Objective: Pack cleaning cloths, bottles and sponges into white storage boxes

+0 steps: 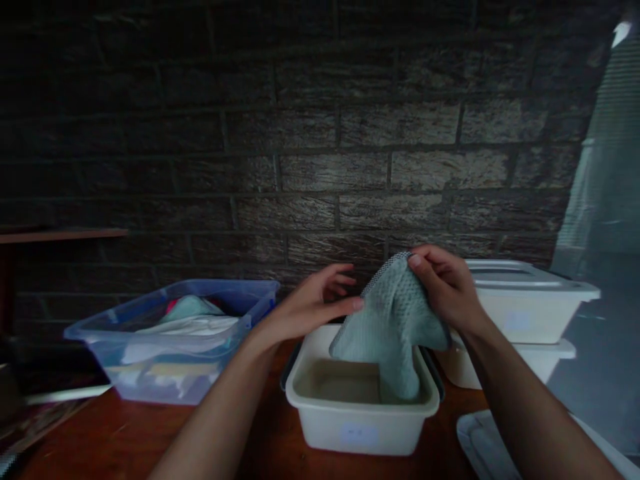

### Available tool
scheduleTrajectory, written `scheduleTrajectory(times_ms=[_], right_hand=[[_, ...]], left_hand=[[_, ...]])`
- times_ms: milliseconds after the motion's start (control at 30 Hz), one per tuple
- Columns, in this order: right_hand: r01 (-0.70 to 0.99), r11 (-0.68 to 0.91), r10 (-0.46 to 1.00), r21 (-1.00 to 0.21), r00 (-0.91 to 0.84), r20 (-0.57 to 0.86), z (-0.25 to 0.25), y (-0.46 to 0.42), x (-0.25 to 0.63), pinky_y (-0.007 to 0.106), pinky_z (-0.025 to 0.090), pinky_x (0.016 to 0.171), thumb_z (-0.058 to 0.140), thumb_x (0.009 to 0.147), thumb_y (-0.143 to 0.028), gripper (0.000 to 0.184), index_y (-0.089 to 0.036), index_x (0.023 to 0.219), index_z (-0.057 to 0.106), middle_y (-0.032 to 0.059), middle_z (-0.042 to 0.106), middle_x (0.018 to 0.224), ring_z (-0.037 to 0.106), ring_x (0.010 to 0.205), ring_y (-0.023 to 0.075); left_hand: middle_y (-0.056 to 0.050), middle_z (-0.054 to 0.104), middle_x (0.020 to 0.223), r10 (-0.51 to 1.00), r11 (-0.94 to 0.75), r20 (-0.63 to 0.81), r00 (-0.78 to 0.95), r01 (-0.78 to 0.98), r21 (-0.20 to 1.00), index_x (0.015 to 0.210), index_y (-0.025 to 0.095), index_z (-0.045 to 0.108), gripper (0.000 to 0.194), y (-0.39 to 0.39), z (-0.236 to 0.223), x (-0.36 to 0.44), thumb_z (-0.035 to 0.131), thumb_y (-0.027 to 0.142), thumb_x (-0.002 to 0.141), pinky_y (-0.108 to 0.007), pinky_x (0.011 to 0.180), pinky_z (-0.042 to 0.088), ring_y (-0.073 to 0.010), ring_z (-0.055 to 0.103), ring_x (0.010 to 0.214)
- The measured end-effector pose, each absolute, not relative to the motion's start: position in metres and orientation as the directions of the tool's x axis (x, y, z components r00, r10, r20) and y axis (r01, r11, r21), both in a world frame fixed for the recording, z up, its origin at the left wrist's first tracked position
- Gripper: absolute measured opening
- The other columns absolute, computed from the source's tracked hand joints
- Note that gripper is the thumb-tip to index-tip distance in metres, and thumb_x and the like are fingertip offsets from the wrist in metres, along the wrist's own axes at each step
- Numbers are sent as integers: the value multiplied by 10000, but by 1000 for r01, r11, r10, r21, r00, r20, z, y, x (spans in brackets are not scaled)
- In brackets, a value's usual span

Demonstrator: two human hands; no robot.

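A pale green cloth (395,320) hangs above the white bin (320,420), its lowest fold dipping inside the rim toward the right side. The right hand (453,287) is closed on the cloth's top edge, thumb against bent fingers, up and to the right of the white bin. The left hand (313,300) is open above the bin's left side, fingers apart from the thumb, whose tip is at the cloth's edge; whether it touches, I cannot tell.

The cloth looks light and thoroughly limp — it drops in loose folds from that one pinch, so it should weigh little and give no stiffness to push against. The textured, knit-like surface ought to grip well between finger and thumb, with small risk of slipping or breaking; the likelier bother is bunching, or a trailing fold catching on the bin's rim. The darker, patterned top edge seems the best place to hold: one pinch near each end of it would spread the weight and let the folds fall straight. Taken mid-panel, it would probably crumple — and hide its own corners. To the left of the white bin, a blue tub (120,373) holds more soft fabric.
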State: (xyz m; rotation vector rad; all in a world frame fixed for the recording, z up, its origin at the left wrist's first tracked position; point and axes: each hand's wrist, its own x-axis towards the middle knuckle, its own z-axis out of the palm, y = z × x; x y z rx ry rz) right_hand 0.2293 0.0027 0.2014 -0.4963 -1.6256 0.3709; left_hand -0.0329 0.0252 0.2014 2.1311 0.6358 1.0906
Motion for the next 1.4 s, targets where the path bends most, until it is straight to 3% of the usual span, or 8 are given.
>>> scheduleTrajectory(times_ms=[67,133,233,467,667,967,1167,1400], right_hand=[[97,849,528,-519,-121,841,201,2,227,221,382,555,650,992,-380,218,-211,859,688,-27,581,711,485,634,109],[87,835,549,-543,-144,823,201,2,227,214,386,553,647,992,-388,232,-205,856,690,-29,592,714,486,621,101],[47,767,636,-640,-178,751,201,5,230,198,371,514,700,954,-391,177,-214,947,706,-44,609,683,488,565,89],[10,405,674,-914,-679,291,193,24,244,287,562,750,908,717,-230,646,-218,1304,639,30,771,1022,726,819,180],[227,510,534,-829,-840,99,169,51,229,320,473,962,926,683,-343,524,-191,1156,760,47,769,1105,688,1025,206],[127,368,525,-921,-846,93,143,67,206,349,498,986,921,672,-316,577,-272,1216,732,13,741,1206,669,1115,230],[-116,157,521,-981,-834,182,134,68,207,275,541,804,947,612,-317,386,-185,928,769,-3,752,841,678,788,155],[-363,96,754,-927,-581,305,154,59,214,340,554,955,884,692,-198,503,-180,1169,724,71,757,1196,719,1034,210]], left_hand=[[-85,712,1248,563,-711,468,681,111,694,1275,225,666,520,20,198,-25,829,383,807,-376,954,505,-270,653,1141],[-45,748,1016,523,-717,419,742,118,687,1034,197,746,272,16,196,-18,757,416,872,-317,800,513,-231,675,945],[-4,662,700,611,-652,421,671,125,748,759,188,722,355,17,195,-16,654,490,931,-255,564,406,-161,578,638],[-73,763,798,852,-385,429,300,-197,902,831,189,792,348,28,207,-38,799,534,791,-292,619,497,-216,662,643],[-25,710,702,863,-395,464,201,-305,867,775,173,733,322,28,214,-46,798,486,813,-254,593,495,-153,623,573],[-34,750,783,873,-455,485,-39,-421,785,886,182,748,367,20,222,-46,894,463,699,-298,685,570,-206,706,718],[-33,776,871,859,-492,499,-114,-456,742,927,189,761,389,25,221,-48,910,448,679,-305,755,585,-214,724,807],[-35,784,922,860,-507,473,-195,-446,738,935,175,768,399,39,218,-53,913,436,670,-284,783,577,-197,721,843]])
